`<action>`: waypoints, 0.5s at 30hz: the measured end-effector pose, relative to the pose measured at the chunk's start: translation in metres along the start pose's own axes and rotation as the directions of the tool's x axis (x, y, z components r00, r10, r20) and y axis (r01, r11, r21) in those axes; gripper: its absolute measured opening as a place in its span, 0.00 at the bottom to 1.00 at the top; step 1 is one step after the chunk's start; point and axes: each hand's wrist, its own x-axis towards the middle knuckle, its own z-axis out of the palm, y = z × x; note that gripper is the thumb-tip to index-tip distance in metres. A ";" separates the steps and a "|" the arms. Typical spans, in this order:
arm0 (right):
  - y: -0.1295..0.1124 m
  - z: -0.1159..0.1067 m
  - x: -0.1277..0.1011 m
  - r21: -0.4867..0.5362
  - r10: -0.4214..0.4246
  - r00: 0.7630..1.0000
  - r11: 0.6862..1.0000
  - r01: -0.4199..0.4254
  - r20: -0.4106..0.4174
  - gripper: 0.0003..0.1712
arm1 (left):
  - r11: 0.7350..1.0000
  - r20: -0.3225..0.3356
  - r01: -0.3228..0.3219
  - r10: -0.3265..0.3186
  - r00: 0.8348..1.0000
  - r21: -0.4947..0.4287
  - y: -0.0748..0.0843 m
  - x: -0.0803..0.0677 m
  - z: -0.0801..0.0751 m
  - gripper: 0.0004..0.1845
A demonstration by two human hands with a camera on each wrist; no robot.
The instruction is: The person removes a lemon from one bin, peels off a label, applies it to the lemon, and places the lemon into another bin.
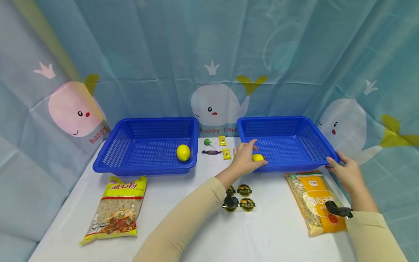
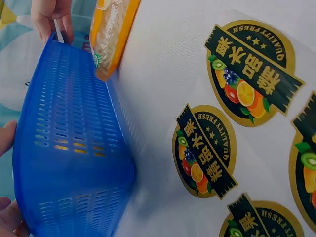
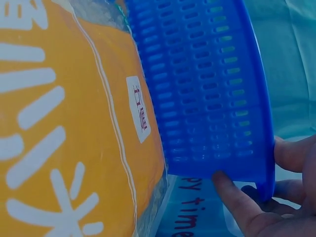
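The left hand [image 1: 243, 160] grasps a small yellow lemon [image 1: 258, 157] inside the right blue perforated plastic basket [image 1: 294, 125], not yet released; the right hand [image 1: 343, 169] grips its corner. A second lemon [image 1: 183, 152] already lies in the left blue basket [image 1: 131, 134].

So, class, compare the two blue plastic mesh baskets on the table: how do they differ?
The left blue plastic mesh basket holds a larger yellow lemon-like fruit and nobody touches it. The right blue plastic mesh basket holds a smaller yellow fruit; the left hand rests on its near rim and the right hand grips its corner. Both share colour and shape.
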 end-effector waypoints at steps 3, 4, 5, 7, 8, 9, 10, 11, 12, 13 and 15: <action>0.002 0.002 0.001 0.013 -0.007 1.000 1.000 0.007 0.000 0.44 | 1.000 0.013 -0.018 0.019 1.000 -0.020 -0.003 -0.003 -0.001 0.50; 0.002 0.003 0.001 0.015 -0.007 1.000 1.000 0.007 0.003 0.44 | 0.999 0.015 -0.026 0.027 1.000 -0.029 -0.004 -0.004 -0.001 0.50; 0.002 0.003 0.001 0.016 -0.007 1.000 1.000 0.007 0.004 0.44 | 0.999 0.013 -0.034 0.035 0.999 -0.038 -0.005 -0.006 -0.002 0.49; 0.003 0.003 0.000 0.012 -0.001 1.000 1.000 0.001 0.006 0.44 | 0.997 0.007 -0.046 0.046 0.999 -0.064 -0.008 -0.010 -0.004 0.48; 0.003 0.003 0.000 0.018 0.000 1.000 1.000 0.000 0.010 0.44 | 0.995 0.004 -0.049 0.049 0.999 -0.088 -0.009 -0.013 -0.005 0.47; 0.003 0.003 0.000 0.025 0.001 1.000 1.000 -0.001 0.016 0.44 | 0.992 0.001 -0.050 0.050 0.999 -0.114 -0.010 -0.016 -0.007 0.46; 0.002 0.002 -0.001 0.032 0.001 1.000 0.999 -0.002 0.023 0.44 | 0.989 -0.003 -0.048 0.048 0.999 -0.137 -0.011 -0.020 -0.009 0.45; 0.002 0.001 -0.001 0.041 0.000 1.000 0.999 -0.002 0.028 0.45 | 0.985 -0.006 -0.049 0.049 0.999 -0.163 -0.012 -0.023 -0.011 0.44; 0.002 0.001 -0.002 0.045 0.000 0.999 0.999 -0.001 0.032 0.45 | 0.982 -0.008 -0.049 0.048 0.999 -0.183 -0.013 -0.028 -0.014 0.43; 0.001 0.000 -0.002 0.049 -0.001 0.999 0.999 -0.001 0.037 0.45 | 0.977 -0.012 -0.052 0.050 0.999 -0.208 -0.014 -0.032 -0.017 0.42; 0.000 -0.001 -0.003 0.039 0.000 0.999 0.999 -0.002 0.037 0.45 | 0.968 -0.023 -0.066 0.062 0.998 -0.242 -0.017 -0.040 -0.023 0.41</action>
